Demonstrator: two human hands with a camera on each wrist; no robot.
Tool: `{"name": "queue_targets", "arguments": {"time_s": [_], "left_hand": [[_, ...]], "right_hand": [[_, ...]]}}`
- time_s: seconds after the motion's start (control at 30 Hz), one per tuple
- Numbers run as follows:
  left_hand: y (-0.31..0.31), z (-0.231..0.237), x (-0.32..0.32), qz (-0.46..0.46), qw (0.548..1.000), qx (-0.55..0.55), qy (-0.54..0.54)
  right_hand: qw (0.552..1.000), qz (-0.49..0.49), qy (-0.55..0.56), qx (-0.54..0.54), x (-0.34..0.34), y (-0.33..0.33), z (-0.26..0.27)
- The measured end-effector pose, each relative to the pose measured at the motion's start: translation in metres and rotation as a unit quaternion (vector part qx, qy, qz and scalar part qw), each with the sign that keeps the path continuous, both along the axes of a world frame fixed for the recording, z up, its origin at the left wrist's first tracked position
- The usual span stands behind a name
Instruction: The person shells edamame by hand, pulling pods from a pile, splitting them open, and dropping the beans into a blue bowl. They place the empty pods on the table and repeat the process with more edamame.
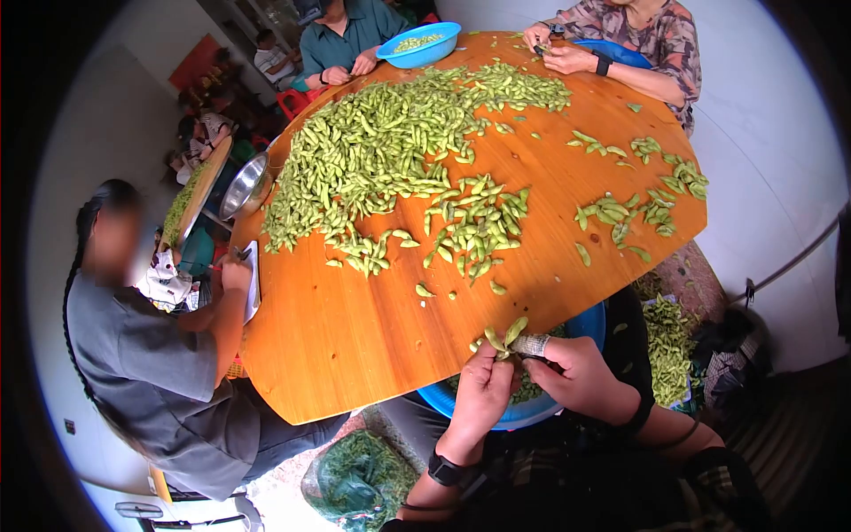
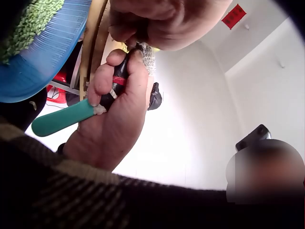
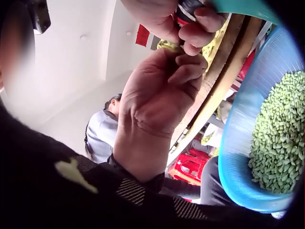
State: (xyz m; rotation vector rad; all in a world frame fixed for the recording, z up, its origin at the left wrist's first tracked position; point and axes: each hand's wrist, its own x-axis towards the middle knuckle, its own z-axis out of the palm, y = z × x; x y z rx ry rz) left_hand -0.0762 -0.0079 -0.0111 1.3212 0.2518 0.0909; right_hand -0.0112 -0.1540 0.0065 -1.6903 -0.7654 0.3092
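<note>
At the table's near edge in the head view, my left hand (image 1: 483, 386) pinches a few green soybean pods (image 1: 507, 339) between thumb and fingers. My right hand (image 1: 585, 377) meets it there, one finger wrapped in a silvery-grey covering (image 1: 532, 345). In the left wrist view, that right hand (image 2: 114, 114) grips a green-handled tool (image 2: 64, 118) bound with black and red tape; its working end is hidden between the hands. The right wrist view has my left hand (image 3: 157, 95) close below the tool. Under both hands sits a blue basin (image 3: 228, 162) of shelled beans.
A large pile of pods (image 1: 372, 142) covers much of the wooden table (image 1: 355, 355), with smaller clusters at right. Other people sit around it, near a blue bowl (image 1: 421, 53) and a steel bowl (image 1: 245, 186). A green net bag (image 1: 359, 474) stands on the floor.
</note>
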Motion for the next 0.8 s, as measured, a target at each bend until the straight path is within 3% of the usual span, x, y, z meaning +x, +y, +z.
{"name": "queue_targets", "arguments": {"time_s": [0.1, 0.2, 0.27, 0.3, 0.33, 0.37, 0.43, 0.47, 0.5, 0.57, 0.7, 0.8], "left_hand": [[0.004, -0.012, -0.002, 0.011, 1.000, -0.011, 0.023], [0.009, -0.012, -0.009, -0.035, 0.999, -0.013, 0.032], [0.006, 0.003, -0.014, -0.075, 0.988, 0.121, 0.064], [0.008, 0.007, -0.014, -0.074, 0.987, 0.124, 0.064], [0.014, 0.010, -0.014, -0.084, 0.948, 0.307, -0.032], [0.019, 0.014, -0.014, -0.089, 0.866, 0.475, -0.126], [0.032, 0.031, -0.009, -0.084, 0.881, 0.452, -0.112], [0.041, 0.042, -0.001, -0.044, 0.875, 0.479, -0.055], [0.051, 0.052, 0.009, -0.002, 0.864, 0.504, 0.002], [0.080, 0.056, 0.045, 0.075, 0.807, 0.586, 0.022], [0.153, 0.025, 0.116, 0.124, 0.659, 0.734, -0.102], [0.179, 0.013, 0.140, 0.062, 0.693, 0.716, -0.057]], "right_hand": [[1.000, 0.005, 0.026, 0.007, -0.002, -0.001, -0.003], [0.995, -0.062, 0.073, 0.017, -0.001, -0.007, 0.001], [0.988, -0.105, 0.108, 0.042, 0.008, -0.022, 0.012], [0.984, -0.132, 0.112, 0.034, 0.016, -0.037, 0.010], [0.976, -0.174, 0.120, 0.044, 0.022, -0.051, 0.011], [0.966, -0.219, 0.133, 0.042, 0.030, -0.069, -0.002], [0.962, -0.262, 0.050, -0.063, 0.047, -0.106, -0.012], [0.952, -0.281, -0.053, -0.112, 0.056, -0.129, -0.032], [0.935, -0.316, -0.063, -0.147, 0.061, -0.148, -0.047], [0.925, -0.347, -0.017, -0.155, 0.058, -0.161, -0.046], [0.919, -0.358, -0.004, -0.164, 0.054, -0.168, -0.060], [0.927, -0.341, -0.001, -0.159, 0.051, -0.160, -0.060]]}}
